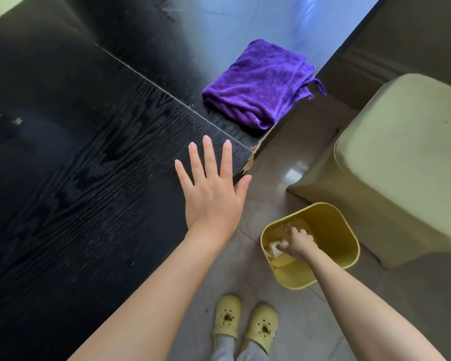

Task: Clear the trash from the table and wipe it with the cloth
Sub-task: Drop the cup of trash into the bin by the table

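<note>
Head view: trash going in, cloth next
Right hand point(297, 244) down in yellow bin point(348, 259), fingers curled at pale trash point(275, 250), grip unclear; left hand point(214, 188) flat, spread, empty on table point(89, 152); beyond its fingertips, nearer the left, folded purple cloth point(258, 84) at far table corner

We see grey glossy floor tiles point(292, 324) at five o'clock, and a pale green plastic stool point(401, 162) at three o'clock.
</note>
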`<state>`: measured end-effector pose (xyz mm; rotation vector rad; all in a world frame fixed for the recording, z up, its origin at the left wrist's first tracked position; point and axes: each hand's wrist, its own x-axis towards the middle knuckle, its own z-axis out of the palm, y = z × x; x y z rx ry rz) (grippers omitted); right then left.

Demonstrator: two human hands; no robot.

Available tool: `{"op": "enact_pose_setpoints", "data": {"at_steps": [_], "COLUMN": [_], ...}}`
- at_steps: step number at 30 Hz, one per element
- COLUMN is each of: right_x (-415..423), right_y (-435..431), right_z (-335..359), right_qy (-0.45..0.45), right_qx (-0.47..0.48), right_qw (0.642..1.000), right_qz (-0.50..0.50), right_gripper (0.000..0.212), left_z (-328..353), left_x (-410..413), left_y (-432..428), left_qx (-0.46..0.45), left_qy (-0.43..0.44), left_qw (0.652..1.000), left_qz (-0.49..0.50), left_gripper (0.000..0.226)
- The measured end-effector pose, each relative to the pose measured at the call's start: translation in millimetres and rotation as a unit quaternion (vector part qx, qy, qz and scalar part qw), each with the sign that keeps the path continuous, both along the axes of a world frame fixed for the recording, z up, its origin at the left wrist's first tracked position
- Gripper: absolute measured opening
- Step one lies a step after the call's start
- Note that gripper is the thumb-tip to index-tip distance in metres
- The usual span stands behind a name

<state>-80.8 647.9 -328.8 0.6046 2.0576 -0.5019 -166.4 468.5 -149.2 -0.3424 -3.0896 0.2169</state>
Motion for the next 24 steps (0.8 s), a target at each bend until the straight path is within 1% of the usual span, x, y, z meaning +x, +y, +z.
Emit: {"op": "enact_pose_setpoints", "data": {"at_steps": [2, 4, 7, 9, 11, 13, 16, 19, 22, 24], "right_x": [-10.8, -22.3, -37.4, -47.2, -58.8, -71.0, -87.3, -104.0, -116.8, -120.8], "right_y": [3.7, 6.8, 7.4, 6.2, 2.0, -5.9, -25.2, -54.7, -93.7, -122.1], "right_z": [23.9, 52.4, 98.7, 132.1, 169.7, 214.4, 281.6, 336.4, 381.5, 409.2], "right_qy": [0.001, 0.016, 0.058, 0.070, 0.073, 0.079, 0.090, 0.089, 0.052, 0.050], "right_qx": [-0.013, -0.013, -0.044, -0.076, -0.084, -0.068, -0.061, -0.064, -0.072, -0.064], "right_qw": [1.000, 0.999, 0.997, 0.994, 0.990, 0.986, 0.975, 0.965, 0.960, 0.949], "right_qz": [0.021, 0.037, 0.026, 0.038, 0.082, 0.130, 0.195, 0.237, 0.266, 0.305], "right_gripper": [0.079, 0.070, 0.060, 0.054, 0.053, 0.057, 0.054, 0.053, 0.054, 0.054], "left_z": [3.9, 11.6, 23.8, 38.2, 56.0, 77.7, 117.0, 160.6, 199.0, 218.7], "left_x": [-0.1, 0.9, 0.5, -4.7, -13.0, -21.0, -26.6, -21.7, -10.6, -0.8], "left_y": [0.8, 1.4, 0.0, -4.1, -11.7, -19.9, -31.7, -47.8, -76.3, -105.0], "left_qx": [-0.007, -0.007, 0.012, 0.016, 0.033, 0.050, 0.064, 0.104, 0.103, 0.097], "left_qy": [-0.026, -0.056, -0.130, -0.182, -0.248, -0.312, -0.373, -0.402, -0.406, -0.408], "left_qw": [1.000, 0.998, 0.991, 0.983, 0.968, 0.949, 0.925, 0.910, 0.908, 0.907], "left_qz": [0.005, 0.007, -0.006, -0.011, -0.016, -0.008, 0.013, 0.012, 0.017, 0.031], "left_gripper": [0.068, 0.068, 0.069, 0.069, 0.067, 0.062, 0.058, 0.056, 0.054, 0.056]}}
